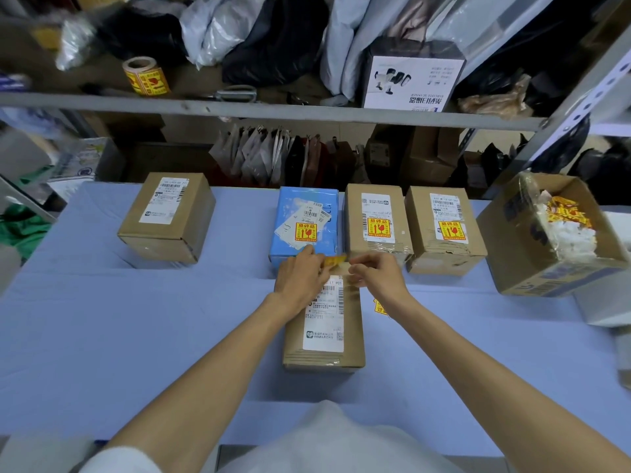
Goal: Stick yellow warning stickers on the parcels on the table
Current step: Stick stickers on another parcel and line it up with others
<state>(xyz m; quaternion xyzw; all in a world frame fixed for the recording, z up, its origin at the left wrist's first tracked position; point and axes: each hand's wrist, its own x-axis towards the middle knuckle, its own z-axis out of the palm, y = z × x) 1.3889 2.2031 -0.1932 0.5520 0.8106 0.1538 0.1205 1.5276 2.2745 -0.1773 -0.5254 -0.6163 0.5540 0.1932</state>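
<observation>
Near parcel (324, 336), label "P01" | L hand (300, 278) + R hand (379, 274): fingers (356, 268) pinch yellow sticker (336, 260)

Our left hand (300, 278) and right hand (377, 274) pinch a yellow sticker (336, 260) over a brown parcel (324, 336) on the blue table (136, 319); three stickered parcels (375, 220) stand just beyond.

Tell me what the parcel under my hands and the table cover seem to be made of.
The parcel: likely brown cardboard, matte, with shiny clear tape on its near end. The table cover: probably blue cloth, matte, with soft creases.
</observation>
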